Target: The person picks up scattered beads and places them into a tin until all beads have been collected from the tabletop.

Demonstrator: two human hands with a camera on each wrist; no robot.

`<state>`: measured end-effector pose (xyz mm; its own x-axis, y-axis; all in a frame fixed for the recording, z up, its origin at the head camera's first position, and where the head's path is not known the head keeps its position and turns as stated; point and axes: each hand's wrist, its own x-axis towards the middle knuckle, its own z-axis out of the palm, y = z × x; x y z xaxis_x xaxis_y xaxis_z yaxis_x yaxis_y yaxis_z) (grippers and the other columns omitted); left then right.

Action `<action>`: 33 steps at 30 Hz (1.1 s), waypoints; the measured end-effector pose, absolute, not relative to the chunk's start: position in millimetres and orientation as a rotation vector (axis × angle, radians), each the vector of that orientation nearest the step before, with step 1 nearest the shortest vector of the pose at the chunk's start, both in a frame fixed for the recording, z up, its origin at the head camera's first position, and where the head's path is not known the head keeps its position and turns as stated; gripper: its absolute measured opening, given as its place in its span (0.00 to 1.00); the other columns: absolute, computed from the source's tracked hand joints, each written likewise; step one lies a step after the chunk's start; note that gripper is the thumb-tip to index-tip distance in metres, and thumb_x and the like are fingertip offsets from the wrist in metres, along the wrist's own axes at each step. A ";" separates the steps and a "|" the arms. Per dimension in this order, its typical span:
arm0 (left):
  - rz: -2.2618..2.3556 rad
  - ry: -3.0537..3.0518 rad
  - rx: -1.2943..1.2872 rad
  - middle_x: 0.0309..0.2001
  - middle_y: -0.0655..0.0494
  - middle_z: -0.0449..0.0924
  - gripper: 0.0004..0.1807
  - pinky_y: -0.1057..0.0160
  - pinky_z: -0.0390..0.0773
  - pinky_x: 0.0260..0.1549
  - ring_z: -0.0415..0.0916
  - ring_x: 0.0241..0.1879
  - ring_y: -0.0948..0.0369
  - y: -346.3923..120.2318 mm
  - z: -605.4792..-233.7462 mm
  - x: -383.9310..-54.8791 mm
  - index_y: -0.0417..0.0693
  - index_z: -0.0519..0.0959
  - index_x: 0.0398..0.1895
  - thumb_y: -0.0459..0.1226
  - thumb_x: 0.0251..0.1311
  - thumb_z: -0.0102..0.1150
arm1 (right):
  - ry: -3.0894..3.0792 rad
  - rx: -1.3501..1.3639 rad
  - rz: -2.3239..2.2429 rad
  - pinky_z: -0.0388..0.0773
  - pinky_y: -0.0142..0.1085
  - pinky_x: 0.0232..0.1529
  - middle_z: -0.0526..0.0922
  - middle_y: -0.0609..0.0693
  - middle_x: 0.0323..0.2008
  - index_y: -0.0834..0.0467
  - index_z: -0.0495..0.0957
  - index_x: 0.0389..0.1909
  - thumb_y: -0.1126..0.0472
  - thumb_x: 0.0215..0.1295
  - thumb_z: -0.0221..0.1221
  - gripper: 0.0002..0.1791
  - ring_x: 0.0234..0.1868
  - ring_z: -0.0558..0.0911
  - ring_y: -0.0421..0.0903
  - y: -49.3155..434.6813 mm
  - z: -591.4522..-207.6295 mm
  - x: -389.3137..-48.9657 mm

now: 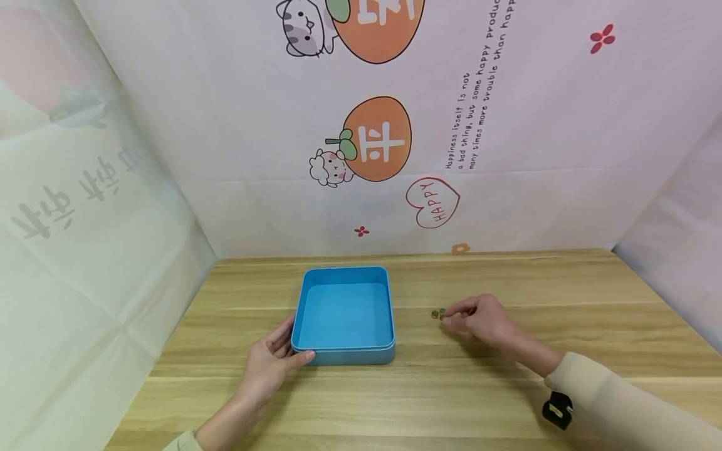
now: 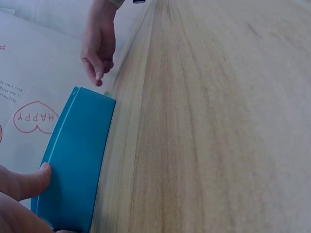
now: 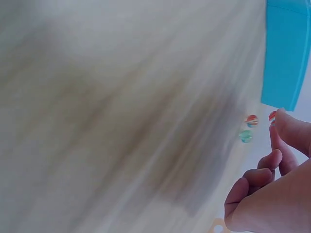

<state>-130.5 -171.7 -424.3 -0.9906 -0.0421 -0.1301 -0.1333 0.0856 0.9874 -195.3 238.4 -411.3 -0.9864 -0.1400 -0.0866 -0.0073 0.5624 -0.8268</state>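
Note:
A shallow blue square box (image 1: pixel 345 356) lies with its open side up on the wooden table. My left hand (image 1: pixel 269 360) holds it by the near left corner, thumb on the front wall and fingers along the left side. To the right of the box, my right hand (image 1: pixel 484 321) pinches a clear marble with a red swirl (image 3: pixel 272 117) between thumb and index finger. Beside those fingertips are two more marbles, one orange-red (image 3: pixel 251 121) and one green (image 3: pixel 246 136). Part of the held marble is hidden by the thumb.
The wood-grain table (image 1: pixel 451 401) runs back to a white printed cloth (image 1: pixel 254 213) hung behind it. More white cloth hangs at the left (image 1: pixel 113 250) and right sides. A small black object (image 1: pixel 557 410) shows at the right sleeve.

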 end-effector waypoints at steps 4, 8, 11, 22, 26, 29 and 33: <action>2.063 2.268 -0.188 0.79 0.34 0.57 0.48 0.49 0.74 0.65 0.60 0.76 0.40 -171.4 -423.6 -130.1 0.39 0.61 0.81 0.27 0.60 0.76 | 2.640 -0.137 -1.428 0.67 0.34 0.27 0.75 0.51 0.27 0.62 0.91 0.46 0.59 0.67 0.73 0.12 0.31 0.70 0.47 234.3 -404.9 -198.2; 2.058 2.276 -0.187 0.79 0.34 0.57 0.48 0.50 0.74 0.65 0.60 0.76 0.40 -171.5 -423.5 -130.4 0.39 0.61 0.81 0.27 0.60 0.75 | 2.650 -0.178 -1.438 0.67 0.33 0.28 0.76 0.51 0.30 0.62 0.91 0.45 0.59 0.66 0.73 0.12 0.33 0.70 0.47 230.3 -396.5 -199.2; 2.061 2.277 -0.187 0.79 0.34 0.57 0.48 0.49 0.74 0.65 0.60 0.76 0.40 -171.5 -423.7 -130.5 0.39 0.61 0.81 0.27 0.60 0.76 | 2.647 -0.192 -1.454 0.67 0.34 0.30 0.78 0.51 0.32 0.62 0.91 0.46 0.59 0.67 0.72 0.11 0.35 0.69 0.47 227.1 -389.8 -199.8; 2.067 2.275 -0.183 0.79 0.34 0.58 0.48 0.50 0.74 0.64 0.60 0.75 0.40 -170.8 -423.1 -129.6 0.39 0.61 0.81 0.26 0.60 0.75 | 2.644 -0.205 -1.449 0.73 0.38 0.41 0.88 0.52 0.48 0.57 0.92 0.46 0.56 0.68 0.72 0.11 0.43 0.72 0.50 215.3 -372.4 -204.8; 2.067 2.276 -0.181 0.79 0.34 0.57 0.47 0.51 0.74 0.64 0.60 0.76 0.40 -171.3 -423.5 -130.1 0.39 0.61 0.81 0.26 0.60 0.75 | 2.660 -0.207 -1.430 0.73 0.39 0.41 0.87 0.51 0.46 0.57 0.92 0.46 0.56 0.69 0.72 0.11 0.43 0.72 0.51 210.6 -367.8 -207.3; 2.070 2.274 -0.180 0.79 0.34 0.57 0.47 0.51 0.74 0.64 0.60 0.76 0.40 -171.4 -423.9 -130.3 0.38 0.61 0.81 0.26 0.60 0.75 | 2.656 -0.211 -1.433 0.73 0.39 0.42 0.87 0.51 0.46 0.56 0.92 0.46 0.56 0.69 0.72 0.10 0.44 0.73 0.51 206.2 -363.8 -208.5; 2.072 2.273 -0.182 0.79 0.34 0.58 0.47 0.51 0.74 0.64 0.60 0.75 0.41 -171.5 -423.9 -130.5 0.38 0.62 0.81 0.26 0.60 0.75 | 2.639 -0.238 -1.456 0.74 0.39 0.43 0.87 0.52 0.48 0.57 0.92 0.47 0.56 0.68 0.72 0.11 0.44 0.74 0.51 199.6 -357.7 -210.1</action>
<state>-130.5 -171.5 -423.9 -0.9912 -0.0458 -0.1243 -0.1280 0.0893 0.9877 -210.1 199.6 -357.7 -0.9807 -0.1938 -0.0274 -0.0801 0.5251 -0.8472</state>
